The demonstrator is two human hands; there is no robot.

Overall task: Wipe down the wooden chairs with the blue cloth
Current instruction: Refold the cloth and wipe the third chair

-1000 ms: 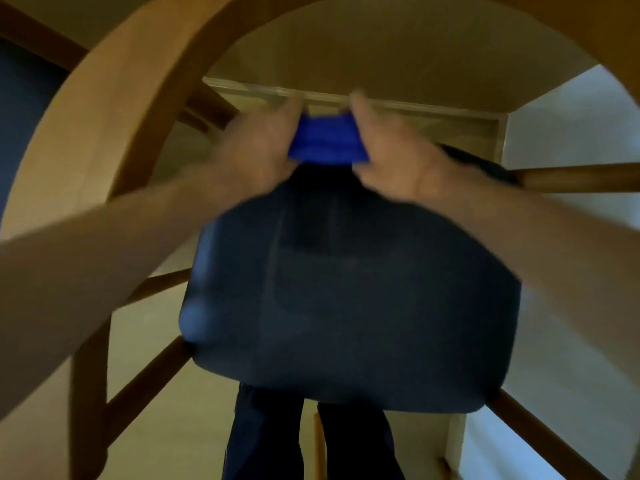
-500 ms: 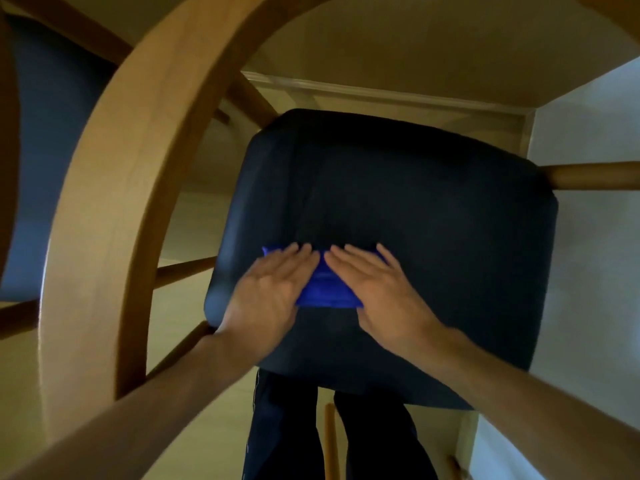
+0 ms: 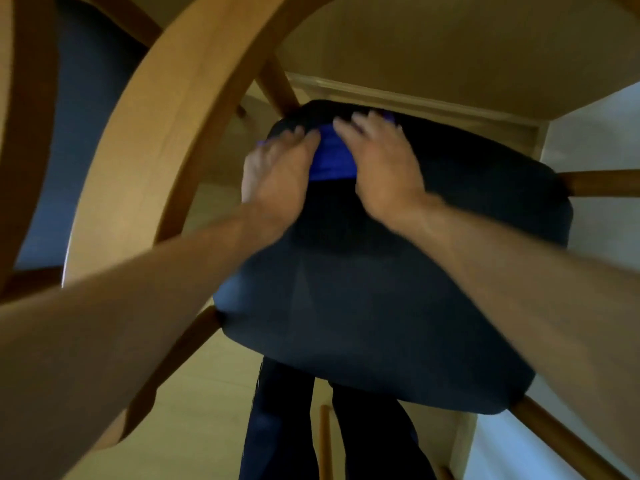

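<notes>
A blue cloth (image 3: 332, 157) lies flat near the far edge of a wooden chair's dark padded seat (image 3: 381, 306). My left hand (image 3: 277, 174) presses on the cloth's left part with straight fingers. My right hand (image 3: 381, 161) presses on its right part, fingers spread flat and reaching toward the seat's far edge. Most of the cloth is hidden under both palms. The chair's curved wooden backrest (image 3: 166, 126) arches over the left side, close to the camera.
A second chair with a dark seat (image 3: 86, 133) stands at the far left. Wooden rungs (image 3: 602, 181) stick out to the right of the seat. Dark trousers (image 3: 329, 427) show below it, over a light wood floor (image 3: 194, 410). A white wall (image 3: 595, 133) is at right.
Both hands have pushed the cloth from the middle of the seat up to its far edge. A second ago they held it lifted near that edge.
</notes>
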